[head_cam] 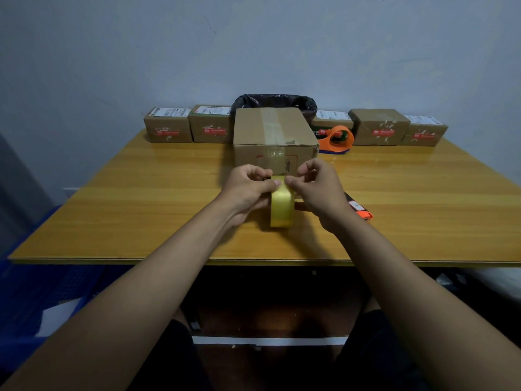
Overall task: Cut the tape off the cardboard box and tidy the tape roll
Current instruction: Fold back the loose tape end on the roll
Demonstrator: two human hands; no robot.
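Observation:
A yellow tape roll (282,208) stands on edge on the wooden table (141,198), just in front of the cardboard box (270,131). Clear tape runs over the box's top and down its front face. My left hand (248,187) grips the roll from the left, thumb pressed on its top. My right hand (318,187) holds it from the right, fingertips pinching at the roll's top edge. Both hands touch the roll close to the box's front. A black and orange cutter (359,210) lies on the table, partly hidden behind my right wrist.
An orange tape dispenser (338,139) lies right of the box. Several small labelled parcels (167,128) line the table's back edge. A bin with a black liner (275,101) stands behind the box. Blue crates (31,292) sit on the floor at the left.

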